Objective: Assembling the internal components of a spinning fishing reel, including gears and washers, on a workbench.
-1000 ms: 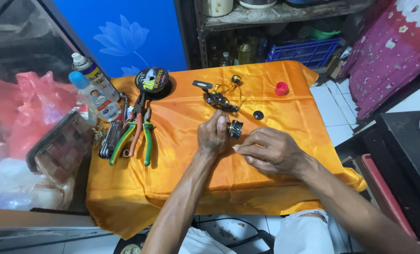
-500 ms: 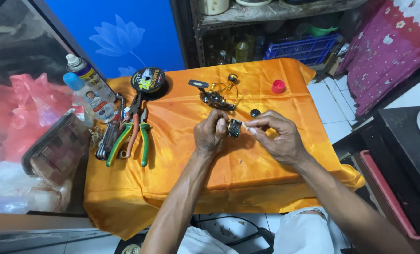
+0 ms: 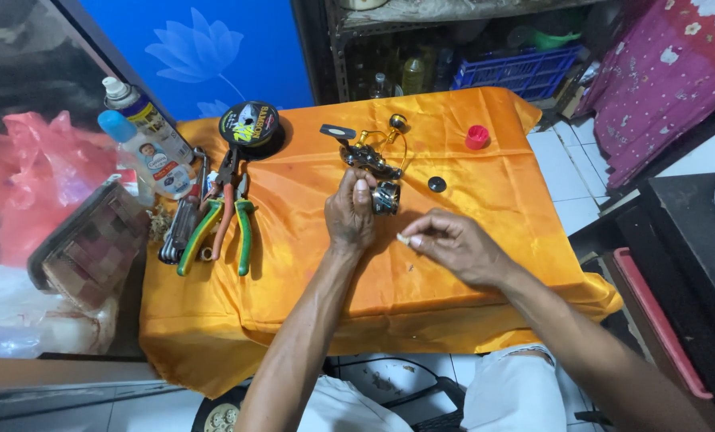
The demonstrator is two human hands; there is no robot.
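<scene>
We note the left hand [image 3: 351,214] closed round a small dark metal fishing-reel body [image 3: 386,198], thumb up along its side, held just above the orange satin cloth [image 3: 469,264] near table centre. Right hand [image 3: 456,246] sits just beside it, lower and to the right — thumb and forefinger pinched narrow on a tiny pale part [image 3: 403,238], too small to identify; other fingers curled. The two hands are near, not touching. Behind the reel body lies a gold-and-black reel frame with crank handle [image 3: 365,148], approx. touching the held piece from this view — cannot tell for sure. A small black round cap [image 3: 436,184] lies to the right, a red plastic cap [image 3: 476,138] farther back. At left: black spool of line [image 3: 249,125], green-handled pliers [image 3: 241,232], orange-handled cutters [image 3: 223,210], two plastic bottles [image 3: 145,148].
</scene>
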